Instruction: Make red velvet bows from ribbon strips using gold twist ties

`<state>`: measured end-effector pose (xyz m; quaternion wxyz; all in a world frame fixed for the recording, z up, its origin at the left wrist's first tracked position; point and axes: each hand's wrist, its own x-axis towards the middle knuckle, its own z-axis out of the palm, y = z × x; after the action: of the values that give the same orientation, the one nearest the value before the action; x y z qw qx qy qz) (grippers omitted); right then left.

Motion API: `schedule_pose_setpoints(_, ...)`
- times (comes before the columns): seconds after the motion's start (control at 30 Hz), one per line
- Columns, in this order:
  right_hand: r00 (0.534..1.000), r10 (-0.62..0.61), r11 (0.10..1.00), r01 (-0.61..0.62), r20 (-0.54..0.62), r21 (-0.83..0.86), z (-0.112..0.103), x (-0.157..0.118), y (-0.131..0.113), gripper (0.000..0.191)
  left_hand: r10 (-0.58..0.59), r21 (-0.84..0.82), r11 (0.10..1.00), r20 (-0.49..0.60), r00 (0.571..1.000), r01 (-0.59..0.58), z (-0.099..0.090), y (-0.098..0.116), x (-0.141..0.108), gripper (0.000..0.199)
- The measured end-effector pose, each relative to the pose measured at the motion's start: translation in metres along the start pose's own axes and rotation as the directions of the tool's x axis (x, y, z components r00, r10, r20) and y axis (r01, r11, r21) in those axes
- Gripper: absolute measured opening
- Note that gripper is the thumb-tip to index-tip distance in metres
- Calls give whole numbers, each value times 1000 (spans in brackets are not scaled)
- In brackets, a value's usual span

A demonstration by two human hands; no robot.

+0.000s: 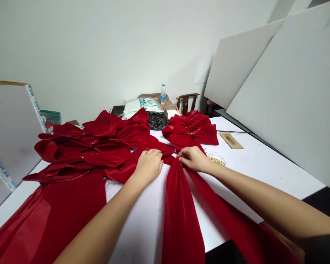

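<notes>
Red velvet (181,216) lies on the white table (137,227) in front of the person, gathered to a narrow bunch between the two hands. From that bunch one wide strip runs straight down towards the viewer, and another slants away to the lower right, past the table's edge.

The right hand (194,158) is nearly closed, thumb and forefinger pinching the velvet at the top of the straight strip, the other fingers curled in. The left hand (149,165) lies palm down with its fingers bent over more red cloth just left of the bunch; its fingertips are hidden, so I cannot tell whether it grips the cloth or only presses on it.

To the left, a row of red bows (99,146) overlaps, small pale ties at their middles, and a flat spread of red cloth (74,205) is nearest the viewer. Beyond the right hand sits a smaller heap of bows (191,128), with gold wire (216,160) just behind the wrist and a brown card (231,140) farther right. A black plastic bag (158,121) lies between the two groups of bows; behind it stand a water bottle (163,95) and a wooden chair (188,102).
</notes>
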<state>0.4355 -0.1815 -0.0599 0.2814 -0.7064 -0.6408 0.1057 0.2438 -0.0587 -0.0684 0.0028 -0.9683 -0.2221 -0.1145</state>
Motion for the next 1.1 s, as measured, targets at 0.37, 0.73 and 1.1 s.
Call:
schedule_pose_setpoints(0.37,997,-54,992,59,-52,108,38,-14,4,10,7,53,999,8,1000,-8,-10,23,12,28)
schedule_pose_setpoints(0.73,982,-83,973,117,-172,200,31,-28,29,11,6,-6,1000,93,996,-5,21,26,75,26)
schedule_pose_setpoints(1.1,943,-167,924,252,-289,287,29,-36,14,12,64,-328,944,112,992,-24,-38,20,104,13)
